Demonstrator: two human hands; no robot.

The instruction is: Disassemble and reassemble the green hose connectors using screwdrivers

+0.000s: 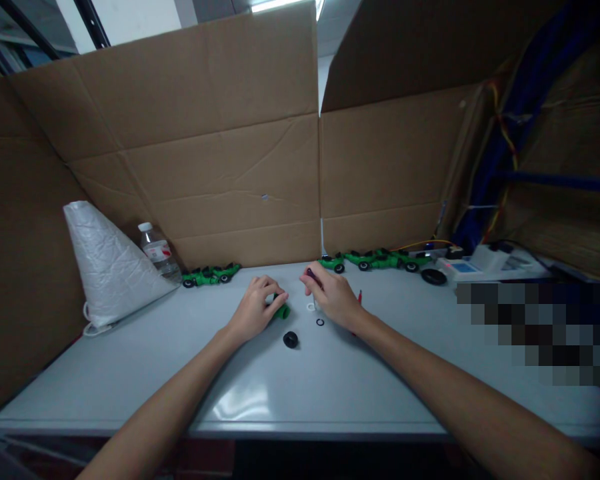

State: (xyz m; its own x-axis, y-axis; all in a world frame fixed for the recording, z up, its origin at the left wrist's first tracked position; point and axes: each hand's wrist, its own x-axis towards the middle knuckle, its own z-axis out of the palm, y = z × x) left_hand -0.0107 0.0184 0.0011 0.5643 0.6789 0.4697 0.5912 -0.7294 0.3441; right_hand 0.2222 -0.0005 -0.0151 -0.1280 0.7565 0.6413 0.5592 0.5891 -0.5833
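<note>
Around a small green cylindrical part (283, 311) on the white table, my left hand (256, 312) has its fingers closed; most of the part is hidden under them. My right hand (336, 295) grips a slim hand tool with a dark handle (312, 274), its thin shaft pointing down at the table. Near the shaft's tip lies a small white ring (311, 307). A thin black ring (320, 322) rests slightly closer to me. Between my forearms sits a round black part (291, 340). Something red (360, 297) shows partly behind my right wrist.
Green toy-like cars with black wheels (211, 275) stand along the back, with several more (387, 259) at right. A silvery bag-like cone (111, 267) and plastic bottle (159, 253) are left. A black ring (434, 277) and power strip (495, 264) lie right. Cardboard walls (220, 147) enclose the table.
</note>
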